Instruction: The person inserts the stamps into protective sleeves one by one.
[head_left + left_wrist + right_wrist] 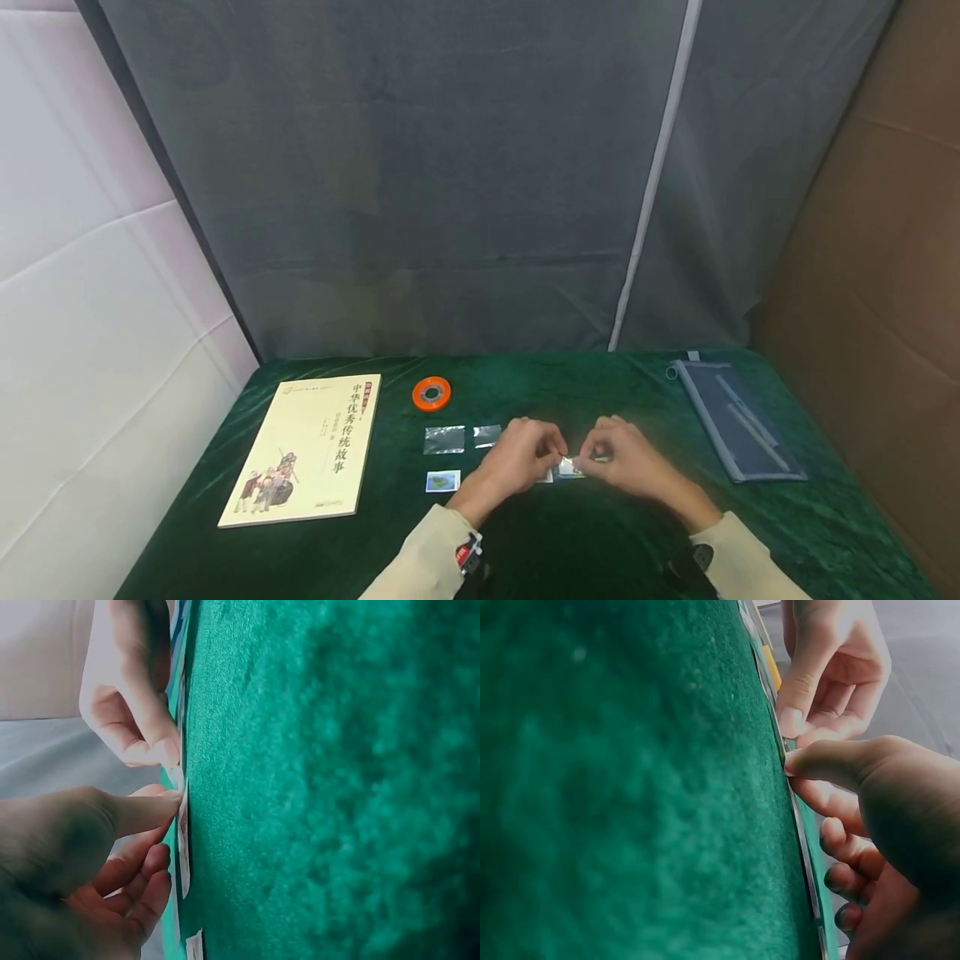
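Near the front of the table my left hand [521, 457] and right hand [630, 458] face each other, fingertips close together. Between them is a small shiny whitish piece [570, 468], seemingly a clear sleeve, with thumb and index finger of each hand pinching its edge. Its contents are too small to make out. Part of another white-edged card [547, 477] shows under the left fingers. A stamp-like card with a green and blue picture [443, 481] lies left of my left hand. Behind it lie a larger clear plastic sleeve [445, 440] and a smaller one [487, 436].
A cream book [307, 450] lies flat on the left of the green cloth [405, 533]. An orange ring-shaped roll [431, 393] lies towards the back. On the right is a blue-grey zip pouch [738, 421] with long thin things inside. A grey curtain [450, 208] hangs behind.
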Available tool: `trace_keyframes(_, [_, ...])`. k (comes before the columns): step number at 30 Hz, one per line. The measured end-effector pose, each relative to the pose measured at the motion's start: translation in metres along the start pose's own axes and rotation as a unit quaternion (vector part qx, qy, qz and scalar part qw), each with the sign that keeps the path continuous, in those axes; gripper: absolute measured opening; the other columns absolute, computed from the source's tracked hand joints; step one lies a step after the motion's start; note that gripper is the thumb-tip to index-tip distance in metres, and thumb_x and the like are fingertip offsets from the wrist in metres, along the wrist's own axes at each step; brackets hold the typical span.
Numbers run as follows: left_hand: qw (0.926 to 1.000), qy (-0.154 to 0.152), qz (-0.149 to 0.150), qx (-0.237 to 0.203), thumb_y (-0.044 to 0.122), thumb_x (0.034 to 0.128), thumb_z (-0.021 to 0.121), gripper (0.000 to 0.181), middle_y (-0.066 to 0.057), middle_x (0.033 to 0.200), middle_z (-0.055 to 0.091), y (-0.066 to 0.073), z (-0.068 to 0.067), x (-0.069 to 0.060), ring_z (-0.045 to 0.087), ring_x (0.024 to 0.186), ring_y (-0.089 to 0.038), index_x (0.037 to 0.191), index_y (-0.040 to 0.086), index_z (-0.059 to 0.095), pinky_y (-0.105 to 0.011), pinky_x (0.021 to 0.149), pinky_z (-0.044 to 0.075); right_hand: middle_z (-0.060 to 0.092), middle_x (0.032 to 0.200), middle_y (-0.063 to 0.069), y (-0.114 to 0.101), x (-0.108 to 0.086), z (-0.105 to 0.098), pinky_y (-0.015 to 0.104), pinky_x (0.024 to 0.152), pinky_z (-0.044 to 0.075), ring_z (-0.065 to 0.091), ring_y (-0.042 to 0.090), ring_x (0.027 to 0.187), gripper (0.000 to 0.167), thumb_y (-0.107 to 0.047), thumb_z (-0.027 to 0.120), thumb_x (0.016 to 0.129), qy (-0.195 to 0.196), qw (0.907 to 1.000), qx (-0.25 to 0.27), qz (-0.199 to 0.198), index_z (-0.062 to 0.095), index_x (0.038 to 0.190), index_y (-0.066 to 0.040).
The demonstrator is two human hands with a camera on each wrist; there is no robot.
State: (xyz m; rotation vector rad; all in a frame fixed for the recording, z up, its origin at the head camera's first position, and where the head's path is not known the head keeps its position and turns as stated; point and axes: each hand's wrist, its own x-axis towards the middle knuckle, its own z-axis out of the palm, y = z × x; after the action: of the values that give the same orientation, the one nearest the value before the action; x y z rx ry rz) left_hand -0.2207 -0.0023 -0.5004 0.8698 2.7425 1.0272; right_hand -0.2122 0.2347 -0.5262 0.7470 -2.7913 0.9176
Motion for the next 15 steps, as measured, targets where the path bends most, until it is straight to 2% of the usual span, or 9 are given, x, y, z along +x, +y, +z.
trace_keyframes(4, [1.0000, -0.004, 0.006, -0.003, 0.007, 0.0976, 0.080, 0.008, 0.007, 0.087, 0.074, -0.001, -0.001, 0.002, 0.061, 0.072, 0.000, 0.100, 0.015, 0.081, -0.017, 0.061, 0.052, 0.051, 0.081, -0.016, -0.004, 0.001, 0.000, 0.027, 0.077, 0.035, 0.043, 0.003, 0.080, 0.017, -0.032, 0.089, 0.088, 0.001, 0.9996, -0.023, 0.018, 0.072, 0.084, -0.033])
trace_keyframes(8, [0.9997, 0.001, 0.022, 0.006, 0.008, 0.0976, 0.080, 0.008, 0.006, 0.091, 0.076, -0.003, -0.003, 0.003, 0.061, 0.077, 0.000, 0.101, 0.015, 0.081, -0.017, 0.066, 0.053, 0.052, 0.086, -0.014, -0.010, 0.003, -0.001, 0.030, 0.079, 0.034, 0.045, 0.006, 0.084, 0.023, -0.032, 0.090, 0.087, 0.001, 0.9988, -0.038, 0.030, 0.069, 0.094, -0.031])
trace_keyframes(12, [0.9991, 0.023, 0.033, 0.011, 0.010, 0.0996, 0.079, 0.008, 0.005, 0.096, 0.077, -0.009, -0.008, 0.000, 0.064, 0.086, -0.003, 0.103, 0.017, 0.080, -0.021, 0.077, 0.055, 0.053, 0.090, -0.013, -0.016, 0.005, -0.002, 0.031, 0.081, 0.034, 0.046, 0.007, 0.088, 0.027, -0.027, 0.089, 0.088, -0.005, 0.9990, -0.031, 0.033, 0.068, 0.106, -0.029])
trace_keyframes(15, [0.9983, 0.046, 0.031, 0.018, 0.011, 0.1007, 0.077, 0.009, 0.003, 0.101, 0.078, -0.015, -0.013, -0.003, 0.068, 0.093, -0.008, 0.106, 0.017, 0.081, -0.026, 0.084, 0.058, 0.053, 0.090, -0.012, -0.021, 0.006, -0.001, 0.031, 0.083, 0.036, 0.047, 0.007, 0.089, 0.024, -0.023, 0.086, 0.091, -0.006, 0.9993, -0.017, 0.034, 0.069, 0.108, -0.027])
